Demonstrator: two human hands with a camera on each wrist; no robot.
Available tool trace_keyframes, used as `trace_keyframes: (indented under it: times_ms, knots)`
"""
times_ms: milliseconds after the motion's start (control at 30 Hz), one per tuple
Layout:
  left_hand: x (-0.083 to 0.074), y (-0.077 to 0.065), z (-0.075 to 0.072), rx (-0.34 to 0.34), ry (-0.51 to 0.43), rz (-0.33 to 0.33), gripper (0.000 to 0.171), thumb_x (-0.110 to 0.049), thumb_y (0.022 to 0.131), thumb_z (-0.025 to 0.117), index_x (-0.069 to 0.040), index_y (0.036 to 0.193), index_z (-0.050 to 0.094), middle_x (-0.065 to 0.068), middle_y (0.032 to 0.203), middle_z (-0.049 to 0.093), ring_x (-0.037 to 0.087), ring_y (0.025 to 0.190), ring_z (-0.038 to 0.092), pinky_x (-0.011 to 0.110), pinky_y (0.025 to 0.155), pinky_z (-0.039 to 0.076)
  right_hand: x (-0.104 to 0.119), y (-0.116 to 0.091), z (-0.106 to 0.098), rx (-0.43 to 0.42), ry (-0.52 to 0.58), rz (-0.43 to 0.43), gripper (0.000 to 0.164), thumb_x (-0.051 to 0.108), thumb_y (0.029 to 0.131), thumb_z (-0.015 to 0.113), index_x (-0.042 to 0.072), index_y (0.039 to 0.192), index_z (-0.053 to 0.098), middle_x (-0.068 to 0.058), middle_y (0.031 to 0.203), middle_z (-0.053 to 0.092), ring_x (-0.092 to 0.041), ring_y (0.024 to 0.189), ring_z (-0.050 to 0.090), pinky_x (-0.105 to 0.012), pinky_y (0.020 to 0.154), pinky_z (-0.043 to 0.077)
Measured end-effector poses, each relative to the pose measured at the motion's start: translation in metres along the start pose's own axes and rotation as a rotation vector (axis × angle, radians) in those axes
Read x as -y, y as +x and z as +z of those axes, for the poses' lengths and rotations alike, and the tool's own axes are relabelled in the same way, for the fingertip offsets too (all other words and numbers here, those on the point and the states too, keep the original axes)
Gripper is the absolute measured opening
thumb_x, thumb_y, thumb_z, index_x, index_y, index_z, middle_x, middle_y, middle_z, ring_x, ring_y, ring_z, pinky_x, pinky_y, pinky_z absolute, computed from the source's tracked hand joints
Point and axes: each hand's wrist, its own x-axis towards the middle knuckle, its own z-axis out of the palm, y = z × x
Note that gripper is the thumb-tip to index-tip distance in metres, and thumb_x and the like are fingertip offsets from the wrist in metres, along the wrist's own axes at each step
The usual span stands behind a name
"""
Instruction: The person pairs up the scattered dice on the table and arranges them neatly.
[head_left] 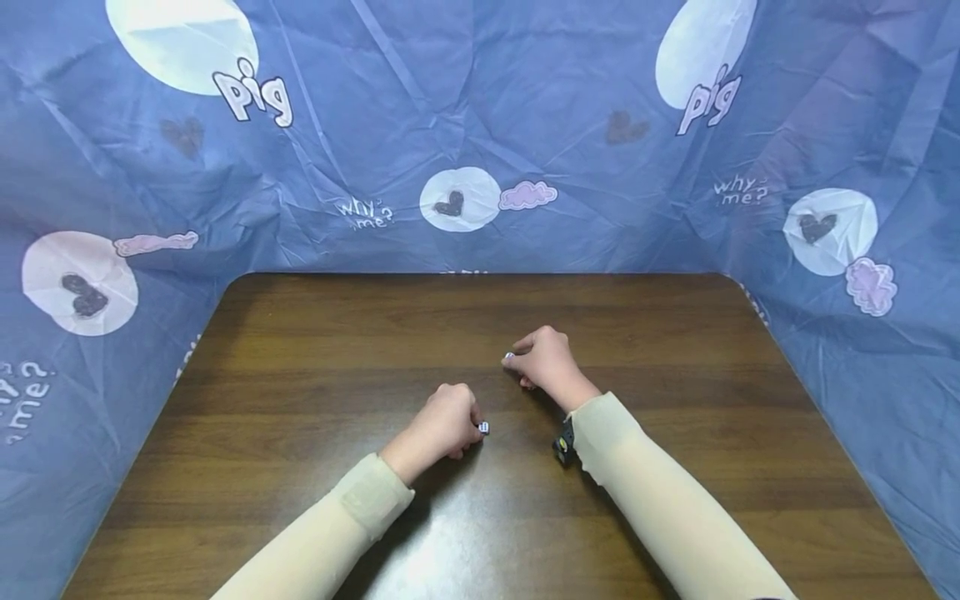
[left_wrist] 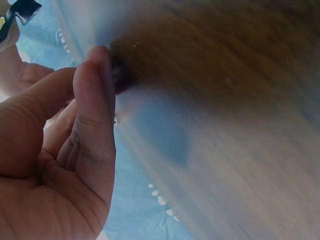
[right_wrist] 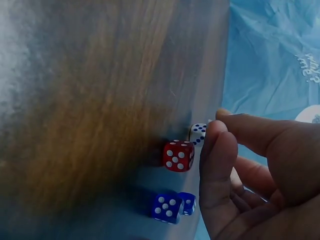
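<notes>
In the head view my left hand (head_left: 448,418) is low over the table's middle, its thumb and fingertips pinching a small white die (head_left: 483,427) with dark pips. My right hand (head_left: 550,363), farther forward and to the right, pinches another white die (head_left: 509,356) between thumb and index finger. The right wrist view shows this white die with blue pips (right_wrist: 198,134) at the fingertips. A red die (right_wrist: 178,155) and two blue dice (right_wrist: 167,207) appear near the right fingers in that view. In the left wrist view, the left fingers (left_wrist: 92,95) mostly hide the left die.
Both hands are above a brown wood-grain table (head_left: 300,350) with a glossy top. A blue printed curtain (head_left: 465,100) surrounds its back and sides. A dark strap device (head_left: 564,446) is on the right wrist, by the pale sleeve (head_left: 660,500).
</notes>
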Motion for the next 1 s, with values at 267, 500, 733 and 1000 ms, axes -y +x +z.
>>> trace_keyframes:
  times_ms: [267, 500, 733, 1000]
  knots:
    - [-0.0026, -0.0014, 0.0006, 0.004, -0.011, -0.020, 0.019, 0.006, 0.081, 0.079, -0.008, 0.070, 0.073, 0.000, 0.048, 0.061, 0.013, 0.039, 0.061, 0.025, 0.038, 0.053, 0.0029, 0.0017, 0.0027, -0.021, -0.056, 0.052, 0.023, 0.011, 0.082, 0.087, 0.001, 0.100, 0.079, -0.006, 0.070, 0.071, -0.016, 0.047, 0.065, -0.026, 0.044, 0.056]
    - [-0.0028, -0.0020, -0.0006, 0.000, -0.006, -0.029, 0.021, 0.006, 0.080, 0.080, -0.010, 0.068, 0.071, 0.000, 0.049, 0.061, 0.012, 0.038, 0.060, 0.024, 0.038, 0.053, 0.0042, 0.0034, 0.0042, -0.022, -0.118, 0.057, 0.020, 0.011, 0.082, 0.087, 0.002, 0.098, 0.080, -0.005, 0.066, 0.070, -0.013, 0.044, 0.063, -0.025, 0.043, 0.055]
    - [-0.0032, -0.0028, -0.0007, -0.002, -0.010, -0.030, 0.021, 0.006, 0.080, 0.080, -0.009, 0.069, 0.071, 0.001, 0.049, 0.060, 0.013, 0.038, 0.060, 0.025, 0.037, 0.053, 0.0043, 0.0030, 0.0055, -0.035, -0.160, 0.046, 0.012, 0.009, 0.084, 0.084, 0.003, 0.094, 0.080, -0.005, 0.067, 0.071, -0.012, 0.042, 0.062, -0.025, 0.044, 0.055]
    - [-0.0022, -0.0034, -0.0011, -0.004, -0.022, -0.030, 0.020, 0.006, 0.080, 0.079, -0.008, 0.069, 0.072, 0.001, 0.050, 0.061, 0.014, 0.040, 0.061, 0.025, 0.038, 0.053, 0.0047, 0.0026, 0.0055, -0.019, -0.144, 0.031, 0.012, 0.011, 0.084, 0.086, 0.005, 0.093, 0.080, -0.005, 0.068, 0.071, -0.012, 0.044, 0.063, -0.024, 0.045, 0.055]
